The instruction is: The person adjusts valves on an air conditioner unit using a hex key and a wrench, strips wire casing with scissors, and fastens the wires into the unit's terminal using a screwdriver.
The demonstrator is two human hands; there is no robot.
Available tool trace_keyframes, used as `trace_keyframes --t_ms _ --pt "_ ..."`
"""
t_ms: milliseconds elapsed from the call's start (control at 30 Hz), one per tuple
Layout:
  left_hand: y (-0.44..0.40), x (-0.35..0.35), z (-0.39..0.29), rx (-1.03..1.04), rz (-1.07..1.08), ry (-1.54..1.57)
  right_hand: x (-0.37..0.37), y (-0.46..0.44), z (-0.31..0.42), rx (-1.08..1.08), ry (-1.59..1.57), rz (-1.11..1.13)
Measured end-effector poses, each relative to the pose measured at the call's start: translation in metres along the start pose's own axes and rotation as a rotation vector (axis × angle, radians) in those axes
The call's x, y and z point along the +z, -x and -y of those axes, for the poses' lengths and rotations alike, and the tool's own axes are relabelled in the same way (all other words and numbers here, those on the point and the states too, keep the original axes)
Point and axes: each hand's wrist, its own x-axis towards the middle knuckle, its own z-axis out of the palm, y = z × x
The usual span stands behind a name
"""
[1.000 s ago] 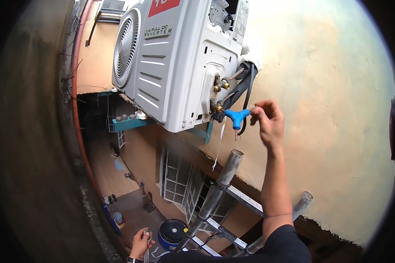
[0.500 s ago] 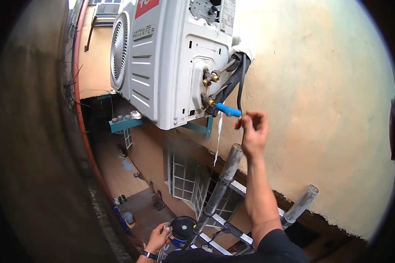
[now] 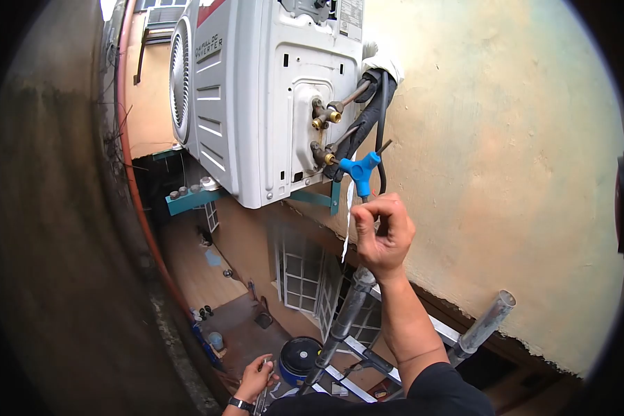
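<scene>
Blue three-way key (image 3: 359,168) just above frame centre, its downward tip hidden at my curled right hand (image 3: 385,232); can't tell if gripped. Left hand (image 3: 256,376), bottom: fingers bent, contents unclear. Key edge-on earlier; now three arms show.

Teal bracket (image 3: 189,202) — air-conditioner unit (image 3: 249,118) on top

My right hand (image 3: 385,232): raised, index finger curled toward thumb.
My left hand (image 3: 256,376): low, fingers bent.
My right arm (image 3: 412,319): extended.
</scene>
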Motion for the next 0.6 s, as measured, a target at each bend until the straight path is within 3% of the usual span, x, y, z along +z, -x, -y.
trace_keyframes --t_ms 33,100,167,200,300,367,433,500,533,600 --pt "0.003 -0.001 -0.001 -0.009 -0.021 0.008 0.000 0.005 -0.008 0.003 0.002 -0.006" --pt "0.003 -0.005 0.001 -0.015 -0.040 0.016 0.000 0.007 -0.017 0.498 -0.391 -0.259" --pt "0.004 -0.011 0.008 -0.041 -0.061 0.032 -0.008 -0.016 -0.036 0.369 -0.250 -0.175" --pt "0.004 -0.012 0.008 -0.046 -0.057 0.028 -0.017 -0.029 -0.051 0.342 -0.135 -0.027" --pt "0.001 -0.013 0.007 -0.061 -0.048 0.042 -0.032 -0.081 -0.047 0.380 -0.319 0.235" --pt "-0.002 -0.012 0.007 -0.068 -0.041 0.032 -0.018 -0.097 -0.010 0.266 -0.253 0.274" --pt "-0.009 -0.008 0.007 -0.060 -0.024 0.050 -0.017 -0.091 0.023 -0.088 0.172 0.364" --pt "-0.015 -0.002 0.007 -0.053 -0.006 0.067 -0.020 -0.067 0.027 -0.278 0.224 0.482" --pt "-0.016 0.002 0.006 -0.045 0.011 0.076 -0.020 -0.052 0.023 -0.276 0.223 0.481" --pt "-0.020 0.005 0.005 -0.029 0.024 0.086 -0.019 -0.023 -0.001 -0.168 0.124 0.241"
